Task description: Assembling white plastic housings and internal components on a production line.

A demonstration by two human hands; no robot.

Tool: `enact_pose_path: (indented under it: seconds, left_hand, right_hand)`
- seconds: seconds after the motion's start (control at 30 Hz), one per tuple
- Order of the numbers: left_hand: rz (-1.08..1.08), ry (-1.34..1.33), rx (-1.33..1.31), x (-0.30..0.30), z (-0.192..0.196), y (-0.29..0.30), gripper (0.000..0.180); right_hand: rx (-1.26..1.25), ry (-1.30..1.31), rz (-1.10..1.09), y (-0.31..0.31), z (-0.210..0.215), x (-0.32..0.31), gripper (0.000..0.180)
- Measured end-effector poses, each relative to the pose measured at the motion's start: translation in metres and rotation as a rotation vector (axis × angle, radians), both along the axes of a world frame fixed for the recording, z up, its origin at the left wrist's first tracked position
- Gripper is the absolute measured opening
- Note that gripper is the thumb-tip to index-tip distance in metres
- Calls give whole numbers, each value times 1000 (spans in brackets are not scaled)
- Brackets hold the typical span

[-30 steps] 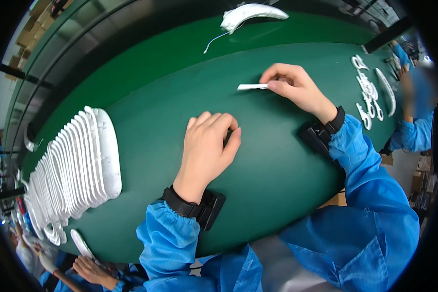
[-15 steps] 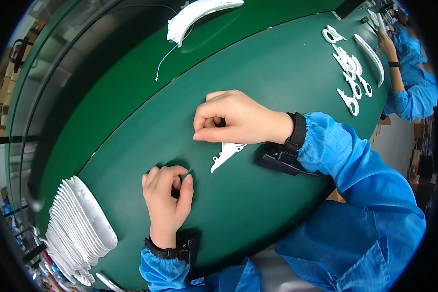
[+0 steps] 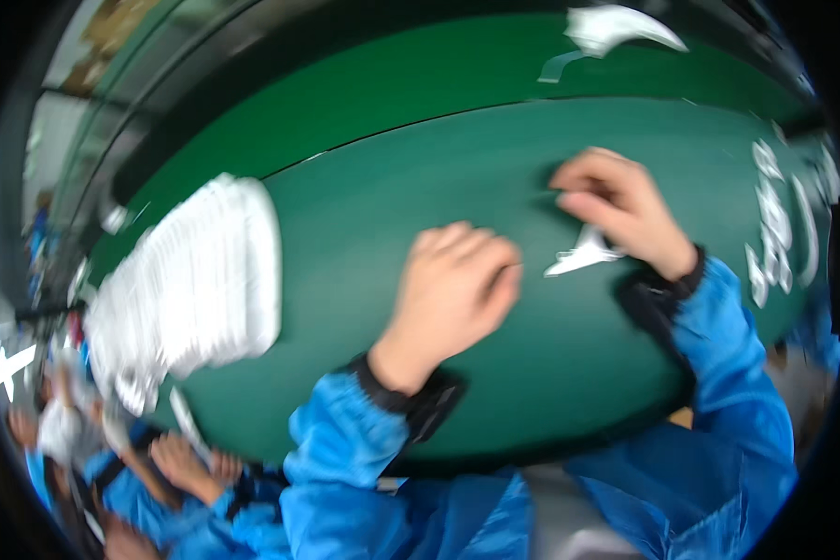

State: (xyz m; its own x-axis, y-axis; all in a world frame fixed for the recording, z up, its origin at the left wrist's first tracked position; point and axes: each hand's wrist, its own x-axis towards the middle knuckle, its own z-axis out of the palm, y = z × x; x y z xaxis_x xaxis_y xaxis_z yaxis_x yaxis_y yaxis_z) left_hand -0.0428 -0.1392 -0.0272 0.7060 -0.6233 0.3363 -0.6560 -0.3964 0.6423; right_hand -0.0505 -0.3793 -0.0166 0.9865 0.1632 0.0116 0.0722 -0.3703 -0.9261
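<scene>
Our right hand (image 3: 617, 213) pinches a small white piece (image 3: 580, 255); our left hand (image 3: 454, 285) rests curled, knuckles up, holding nothing visible, bare green table (image 3: 364, 205) open between it and the left-side stack of white pieces (image 3: 201, 280).

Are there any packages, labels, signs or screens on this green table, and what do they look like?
None that the blurred picture shows.
Stack of white pieces: left side of the green table, fanned.
Small white piece: under the right hand, flat and pointed.

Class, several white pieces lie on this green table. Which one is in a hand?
The small white piece under the right hand, whose fingers pinch it. The big stack at left and the scattered pieces at right lie untouched.
</scene>
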Motion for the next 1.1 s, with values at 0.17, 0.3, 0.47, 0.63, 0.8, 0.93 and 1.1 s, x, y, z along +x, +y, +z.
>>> enact_pose_path:
  seconds: [0.17,0.3,0.47,0.63,0.8,0.93,1.1]
  left_hand:
    - [33,-12,30,-2,4,1,7]
    - [48,11,-11,-5,1,2,7]
    - [41,16,-80,-4,-3,-5,6]
    - [50,14,-86,-5,-5,-3,6]
    - [63,9,-72,-5,-2,5,6]
    - [46,19,-83,-3,-7,5,6]
    - [25,54,-94,0,-7,9,6]
  right_hand:
    - [-52,14,-14,-4,7,-1,12]
    - [-88,-32,8,-1,1,3,12]
    - [-113,-100,-14,-14,-15,-1,15]
    - [-104,-58,-22,-14,-18,2,14]
    - [-246,-119,65,0,14,0,26]
    - [-372,-365,84,-11,26,0,47]
    - [-482,-164,148,-20,9,0,55]
